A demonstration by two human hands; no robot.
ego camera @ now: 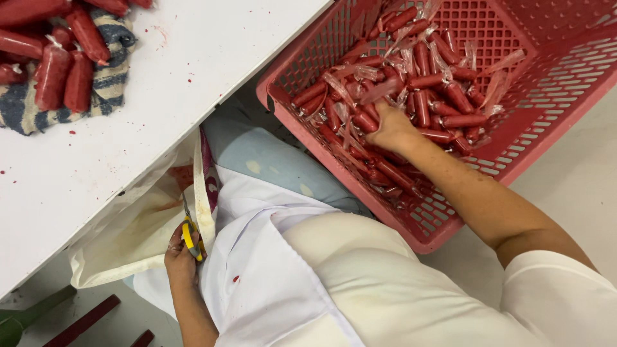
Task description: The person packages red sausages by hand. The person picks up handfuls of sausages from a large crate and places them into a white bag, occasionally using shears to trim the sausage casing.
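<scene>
Down in the red perforated plastic basket [553,96], right hand [392,128] closed on small red sausages in clear plastic wrap [443,83]; likely soft, slippery, best pinched mid-length. Left hand [180,257] gripping yellow-handled scissors [191,236] below the white tabletop [193,71].

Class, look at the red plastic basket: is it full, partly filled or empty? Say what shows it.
Partly filled. Red tube-shaped packets pile at one side of the red basket, where the right hand reaches in; bare mesh floor shows elsewhere.
</scene>
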